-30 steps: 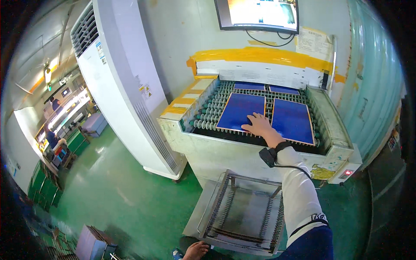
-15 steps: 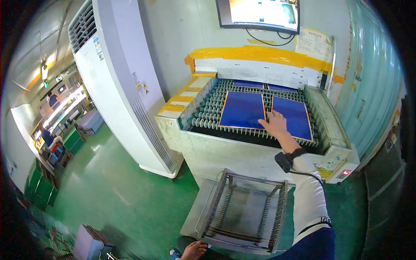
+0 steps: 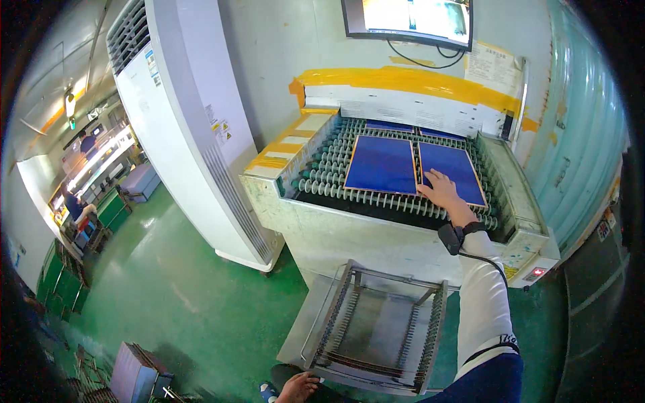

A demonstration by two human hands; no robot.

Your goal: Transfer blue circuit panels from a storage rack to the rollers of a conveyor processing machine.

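A left blue panel (image 3: 381,163) and a right blue panel (image 3: 453,171), both flat with thin copper-coloured edges, lie side by side on the rollers (image 3: 322,185) of a conveyor machine. My right hand (image 3: 443,191) is open, reaching over the machine's front. Its thumb is at the left panel's near right corner, and its other fingers are over the near part of the right panel. Low in the view, my left hand (image 3: 299,387) has curled fingers beside the near left corner of a metal slotted rack (image 3: 344,305). What it grips, if anything, is hidden.
Two more blue panels lie farther back, partly under the taped hood (image 3: 410,111). A tall white air conditioner (image 3: 195,134) stands left of the machine, and a monitor (image 3: 406,20) hangs above. Stacked panels (image 3: 138,373) are at lower left. People sit far left.
Both near panels are slightly farther back on the rollers, the right one more so. My right hand has shifted a little right with them. My left hand remains by the rack.
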